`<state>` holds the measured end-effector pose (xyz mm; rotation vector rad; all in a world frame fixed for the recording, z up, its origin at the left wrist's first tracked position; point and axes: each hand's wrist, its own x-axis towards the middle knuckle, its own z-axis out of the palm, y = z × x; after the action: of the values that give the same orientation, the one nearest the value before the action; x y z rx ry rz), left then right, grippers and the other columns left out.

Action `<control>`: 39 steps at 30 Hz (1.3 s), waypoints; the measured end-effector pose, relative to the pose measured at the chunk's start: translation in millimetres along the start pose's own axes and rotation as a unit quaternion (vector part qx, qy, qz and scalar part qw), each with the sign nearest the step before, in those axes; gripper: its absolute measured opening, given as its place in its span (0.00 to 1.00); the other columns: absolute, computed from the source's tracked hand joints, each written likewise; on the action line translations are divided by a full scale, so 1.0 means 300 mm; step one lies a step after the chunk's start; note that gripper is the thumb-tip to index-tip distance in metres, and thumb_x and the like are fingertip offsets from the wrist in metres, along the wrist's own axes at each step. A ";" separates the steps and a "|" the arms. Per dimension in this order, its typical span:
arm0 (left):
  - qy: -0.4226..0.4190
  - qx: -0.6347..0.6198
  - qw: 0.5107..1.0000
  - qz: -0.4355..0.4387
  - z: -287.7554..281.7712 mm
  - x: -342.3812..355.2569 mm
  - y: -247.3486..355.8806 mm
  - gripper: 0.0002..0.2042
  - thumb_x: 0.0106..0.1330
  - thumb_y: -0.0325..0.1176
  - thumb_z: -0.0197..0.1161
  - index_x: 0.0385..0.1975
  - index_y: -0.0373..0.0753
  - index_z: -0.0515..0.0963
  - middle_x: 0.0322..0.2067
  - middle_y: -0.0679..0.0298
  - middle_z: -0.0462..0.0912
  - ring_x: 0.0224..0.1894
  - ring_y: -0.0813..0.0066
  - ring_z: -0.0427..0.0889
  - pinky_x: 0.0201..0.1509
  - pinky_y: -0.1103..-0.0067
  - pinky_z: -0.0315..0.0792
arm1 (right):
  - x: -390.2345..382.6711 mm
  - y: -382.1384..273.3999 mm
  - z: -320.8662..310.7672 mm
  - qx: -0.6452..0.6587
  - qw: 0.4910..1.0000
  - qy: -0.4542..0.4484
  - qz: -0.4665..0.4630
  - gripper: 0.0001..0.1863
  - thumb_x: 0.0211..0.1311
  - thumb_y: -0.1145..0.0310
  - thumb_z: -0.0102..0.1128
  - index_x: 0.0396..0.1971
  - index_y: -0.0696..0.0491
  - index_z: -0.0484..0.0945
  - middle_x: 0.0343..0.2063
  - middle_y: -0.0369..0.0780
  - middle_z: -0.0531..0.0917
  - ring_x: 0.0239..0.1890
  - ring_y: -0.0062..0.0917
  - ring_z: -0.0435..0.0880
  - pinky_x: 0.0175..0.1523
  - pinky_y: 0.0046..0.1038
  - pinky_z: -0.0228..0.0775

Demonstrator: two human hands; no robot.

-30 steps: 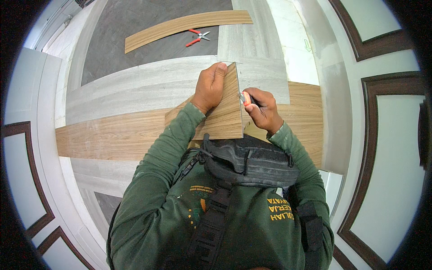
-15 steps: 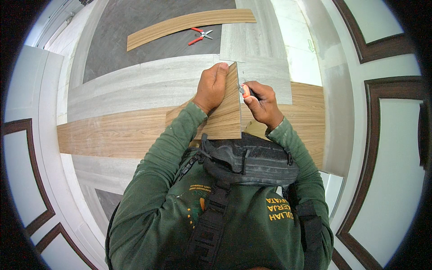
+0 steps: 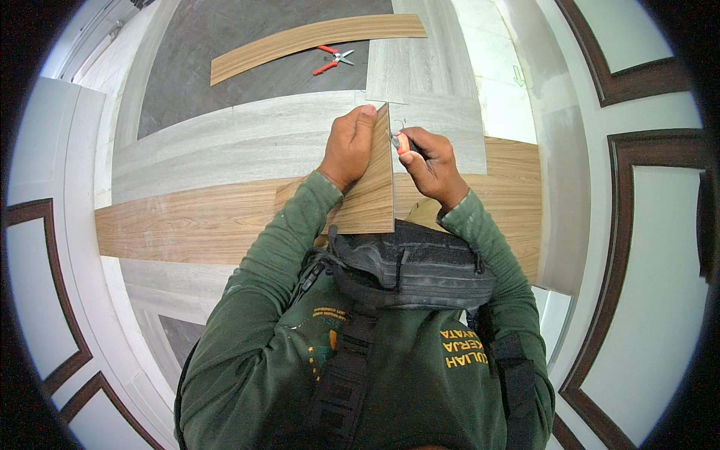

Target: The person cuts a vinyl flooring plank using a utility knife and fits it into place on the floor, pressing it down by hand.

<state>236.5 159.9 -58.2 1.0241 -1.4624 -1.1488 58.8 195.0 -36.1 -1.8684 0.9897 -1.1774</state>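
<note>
My left hand [image 3: 350, 146] grips a wood-look vinyl plank [image 3: 373, 196], which stands tilted up in front of my waist. The thumb lies near its far corner. In my right hand [image 3: 431, 161] is a small utility knife [image 3: 403, 142] with an orange and dark handle, held in closed fingers. Its metal tip is at the plank's right edge, close to the far end. A thin dark curl, perhaps a shaving, shows just beyond the tip. The plank hides part of the left fingers.
Red-handled snips [image 3: 333, 60] lie opened on dark grey floor [image 3: 247, 45] beside a loose wood-look strip [image 3: 315, 37]. Grey planks [image 3: 240, 135] and a wood-look row [image 3: 180, 225] cover the floor. Panelled white doors or walls [image 3: 660, 225] rise at both sides. A black bag [image 3: 412, 262] hangs at my front.
The plank's right edge has shifted slightly left and turned more edge-on. My right hand and the knife have moved a little left and up along with it.
</note>
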 end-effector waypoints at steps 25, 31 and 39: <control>0.001 -0.049 0.999 -0.015 -0.008 0.016 -0.025 0.20 0.77 0.41 0.44 0.29 0.32 0.73 0.19 0.67 0.71 0.26 0.82 0.65 0.31 0.78 0.65 | 0.063 0.048 0.011 0.001 1.000 0.005 -0.006 0.17 0.65 0.58 0.58 0.36 0.60 0.79 0.21 0.42 0.78 0.22 0.24 0.76 0.29 0.26 0.68; -0.019 -0.007 1.000 -0.016 -0.004 0.005 0.007 0.20 0.76 0.41 0.44 0.28 0.31 0.73 0.18 0.60 0.70 0.23 0.76 0.65 0.30 0.75 0.65 | 0.089 0.084 0.006 0.002 0.999 0.024 0.041 0.17 0.65 0.60 0.59 0.38 0.61 0.78 0.22 0.39 0.80 0.25 0.20 0.76 0.32 0.24 0.69; -0.018 0.056 0.998 0.038 -0.027 0.009 0.058 0.20 0.76 0.42 0.44 0.27 0.31 0.72 0.15 0.53 0.68 0.19 0.68 0.65 0.27 0.71 0.65 | 0.069 0.202 0.003 0.164 0.959 0.094 0.213 0.20 0.70 0.54 0.52 0.34 0.58 0.78 0.18 0.29 0.69 0.22 0.12 0.64 0.26 0.17 0.56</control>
<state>243.3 159.6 -40.0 1.0206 -1.5950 -1.0461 51.8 149.3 -80.4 -1.2245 1.1504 -1.1808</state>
